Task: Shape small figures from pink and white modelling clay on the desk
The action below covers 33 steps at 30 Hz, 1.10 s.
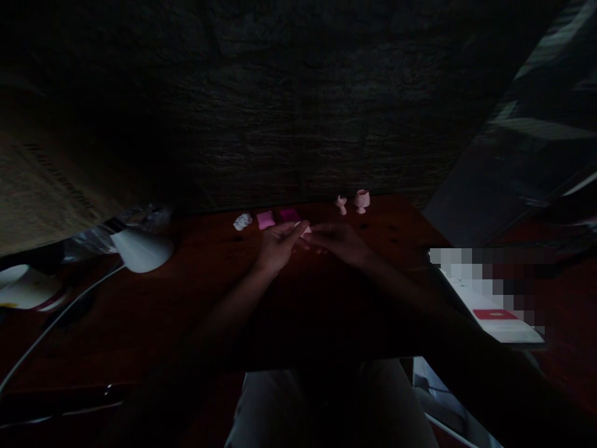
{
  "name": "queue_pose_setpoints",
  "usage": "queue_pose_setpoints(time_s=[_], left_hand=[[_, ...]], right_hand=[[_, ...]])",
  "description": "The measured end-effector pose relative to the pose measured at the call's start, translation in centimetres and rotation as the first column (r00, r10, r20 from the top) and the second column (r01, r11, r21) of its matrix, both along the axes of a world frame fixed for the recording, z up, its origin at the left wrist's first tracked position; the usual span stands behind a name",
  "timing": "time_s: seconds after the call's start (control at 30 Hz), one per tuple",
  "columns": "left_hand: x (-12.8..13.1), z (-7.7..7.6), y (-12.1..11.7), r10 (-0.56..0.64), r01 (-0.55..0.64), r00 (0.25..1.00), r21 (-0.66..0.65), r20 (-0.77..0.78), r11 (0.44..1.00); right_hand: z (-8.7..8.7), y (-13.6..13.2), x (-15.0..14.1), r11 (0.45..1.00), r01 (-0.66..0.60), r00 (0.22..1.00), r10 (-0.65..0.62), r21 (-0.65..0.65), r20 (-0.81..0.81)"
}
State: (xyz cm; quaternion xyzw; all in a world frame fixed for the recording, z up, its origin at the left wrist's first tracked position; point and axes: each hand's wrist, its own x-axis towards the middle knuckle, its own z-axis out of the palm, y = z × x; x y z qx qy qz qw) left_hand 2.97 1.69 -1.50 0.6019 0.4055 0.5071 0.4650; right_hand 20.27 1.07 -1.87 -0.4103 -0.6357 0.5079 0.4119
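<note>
In dim light, my left hand (276, 247) is closed round a small pale pink piece (305, 229) that looks like modelling clay. My right hand (342, 241) meets it from the other side, its fingers pinched at the piece's edge. Most of the piece is hidden by my fingers, so its shape cannot be made out. Beyond my right hand stand two small pink clay shapes: a cup on a foot (362, 200) and a smaller stemmed one (341, 204). Behind my left hand lie a pink square (265, 219), a magenta square (290, 215) and a crumpled white lump (242, 221).
A rough dark wall rises behind the wooden table (196, 298). On the left are a white cone-shaped lamp head (142, 249) with a cord, a white round object (30, 286) and a cardboard box (51, 168). A white and red item (497, 317) lies at the right edge.
</note>
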Motion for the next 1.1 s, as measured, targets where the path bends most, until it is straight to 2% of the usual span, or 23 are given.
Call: queue_pose_setpoints(time_s=[0.17,0.37,0.63,0.77,1.1], left_hand=[[0.10,0.27,-0.26,-0.004,0.004,1.000,-0.063,-0.002,0.998],[-0.18,0.48,0.04,0.056,-0.046,0.993,-0.103,0.104,0.994],[-0.51,0.58,0.10,0.024,-0.024,0.999,-0.010,0.023,1.000],[-0.40,0.30,0.17,0.052,-0.052,0.999,-0.032,0.002,0.998],[-0.13,-0.37,0.04,-0.053,0.042,0.996,-0.139,-0.078,0.989]], right_hand=[[0.17,-0.06,0.02,1.000,-0.027,0.998,0.027,-0.009,0.062],[0.48,-0.20,0.21,1.000,0.002,0.997,-0.002,-0.004,0.071],[0.71,-0.30,0.09,0.998,0.068,0.998,-0.068,-0.007,0.018],[0.31,0.01,0.09,0.993,0.116,0.993,-0.116,-0.022,-0.007],[0.20,0.04,0.12,0.980,0.192,0.981,-0.190,0.051,-0.025]])
